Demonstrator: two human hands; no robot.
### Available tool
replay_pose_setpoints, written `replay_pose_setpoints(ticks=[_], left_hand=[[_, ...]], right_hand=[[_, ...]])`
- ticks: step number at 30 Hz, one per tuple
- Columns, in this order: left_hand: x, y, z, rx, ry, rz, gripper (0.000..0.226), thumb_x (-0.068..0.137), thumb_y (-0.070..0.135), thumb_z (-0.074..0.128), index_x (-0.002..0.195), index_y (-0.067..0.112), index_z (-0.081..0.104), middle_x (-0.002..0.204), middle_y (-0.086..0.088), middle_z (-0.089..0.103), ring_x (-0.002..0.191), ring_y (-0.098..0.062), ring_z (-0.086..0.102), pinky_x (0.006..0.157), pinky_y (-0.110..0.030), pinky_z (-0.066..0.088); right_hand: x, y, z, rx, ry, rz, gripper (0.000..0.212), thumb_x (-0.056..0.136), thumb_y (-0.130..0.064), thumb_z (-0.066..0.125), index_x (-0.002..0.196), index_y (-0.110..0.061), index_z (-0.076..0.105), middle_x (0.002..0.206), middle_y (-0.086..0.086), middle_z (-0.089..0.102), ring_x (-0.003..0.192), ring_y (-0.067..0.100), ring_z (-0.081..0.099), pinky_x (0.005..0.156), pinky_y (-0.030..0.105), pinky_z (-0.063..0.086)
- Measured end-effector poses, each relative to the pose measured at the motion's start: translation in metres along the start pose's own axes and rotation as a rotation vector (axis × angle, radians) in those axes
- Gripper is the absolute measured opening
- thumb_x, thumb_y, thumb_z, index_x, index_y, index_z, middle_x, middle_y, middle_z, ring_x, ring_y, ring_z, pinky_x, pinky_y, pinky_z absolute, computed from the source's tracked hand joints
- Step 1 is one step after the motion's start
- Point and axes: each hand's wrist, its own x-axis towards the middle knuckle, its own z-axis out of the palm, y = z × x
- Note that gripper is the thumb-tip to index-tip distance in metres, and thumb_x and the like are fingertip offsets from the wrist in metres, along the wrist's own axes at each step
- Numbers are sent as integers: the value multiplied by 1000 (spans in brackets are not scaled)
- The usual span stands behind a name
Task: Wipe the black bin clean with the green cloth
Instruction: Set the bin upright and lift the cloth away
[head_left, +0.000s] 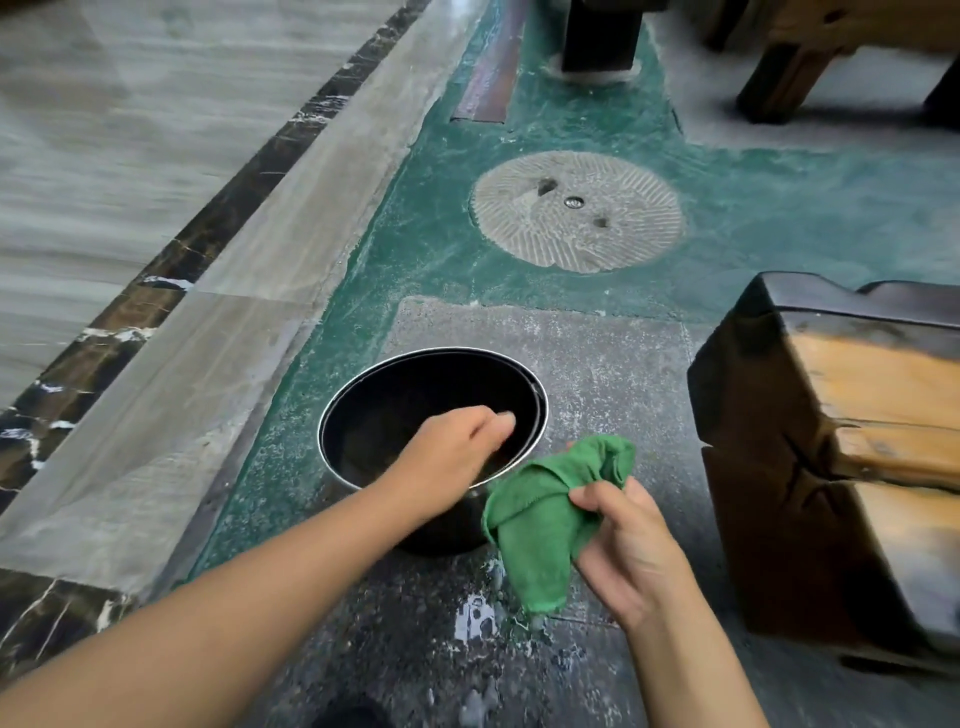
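Note:
The black bin (415, 384) is round with a thin silver rim and stands upright on the grey stone floor, low in the middle of the view. My left hand (452, 452) reaches over its near rim and hangs above the opening, fingers loosely curled, holding nothing that I can see. Just right of the bin, my right hand (628, 545) grips a crumpled green cloth (545, 519). The cloth hangs outside the bin, close beside its near right wall. The bin's inside looks dark and empty.
A dark wooden bench (831, 457) stands close on the right. A round carved stone disc (576, 210) is set in the green floor beyond the bin. Furniture legs (602, 36) stand at the far end. A wet patch (478, 618) lies under the cloth.

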Motion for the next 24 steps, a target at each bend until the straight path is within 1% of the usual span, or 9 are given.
replay_pose_setpoints(ticks=[3, 5, 7, 10, 13, 18, 21, 23, 24], left_hand=[[-4, 31, -9, -468, -297, -185, 55, 86, 57, 59, 117, 11, 63, 111, -16, 71, 97, -28, 69, 78, -44, 55], [-7, 51, -10, -533, -361, -233, 58, 77, 40, 76, 124, 13, 58, 117, -18, 68, 103, -32, 67, 81, -52, 55], [-4, 75, -6, -558, -310, -248, 51, 76, 14, 78, 121, -1, 59, 121, -28, 64, 104, -37, 65, 96, -59, 48], [3, 117, 5, -521, -224, -165, 31, 82, -3, 68, 112, -4, 64, 114, -28, 68, 104, -38, 66, 97, -53, 50], [13, 162, 23, -513, -188, -24, 25, 82, -8, 66, 101, 8, 63, 102, -20, 70, 92, -33, 69, 85, -48, 55], [38, 225, 88, -449, -130, 41, 29, 80, 3, 73, 95, 17, 52, 105, -24, 68, 76, -28, 69, 56, -39, 59], [53, 238, 127, -338, -41, 49, 36, 80, 14, 75, 99, 15, 44, 97, -22, 64, 71, -33, 67, 61, -46, 57], [59, 235, 147, -125, 3, 67, 42, 79, 23, 76, 102, 14, 42, 89, -15, 61, 62, -32, 64, 57, -39, 51], [61, 231, 153, -5, 47, 94, 43, 78, 28, 77, 102, 15, 44, 92, -12, 61, 71, -33, 64, 60, -37, 48]], right_hand=[[-3, -19, 16, 42, 15, -162, 53, 71, 13, 58, 121, -4, 49, 106, 25, 57, 104, 39, 59, 98, 54, 51], [-7, -36, 26, -71, 72, -314, 38, 81, 15, 57, 115, -1, 53, 99, 22, 62, 94, 34, 64, 88, 46, 57], [-15, -57, 30, -343, 191, -476, 24, 85, 9, 62, 105, -3, 55, 92, 14, 67, 85, 25, 68, 78, 40, 56], [-31, -97, 26, -827, 314, -649, 32, 80, -8, 74, 106, -10, 55, 97, 6, 68, 91, 23, 67, 85, 39, 53], [-52, -145, 12, -996, 412, -709, 42, 72, -25, 77, 108, -14, 57, 98, -1, 69, 94, 20, 66, 86, 37, 53], [-69, -231, -33, -1052, 601, -664, 44, 69, -29, 81, 105, -15, 58, 102, 5, 71, 99, 28, 67, 90, 49, 53], [-65, -264, -61, -1216, 759, -609, 50, 74, -32, 81, 111, -12, 54, 109, 12, 70, 105, 33, 64, 89, 42, 51], [-62, -271, -74, -1410, 859, -562, 51, 76, -35, 79, 113, -13, 51, 113, 15, 68, 108, 37, 62, 80, 37, 45], [-60, -271, -79, -1489, 884, -552, 49, 78, -35, 78, 112, -13, 51, 113, 16, 68, 108, 37, 61, 76, 37, 42]])
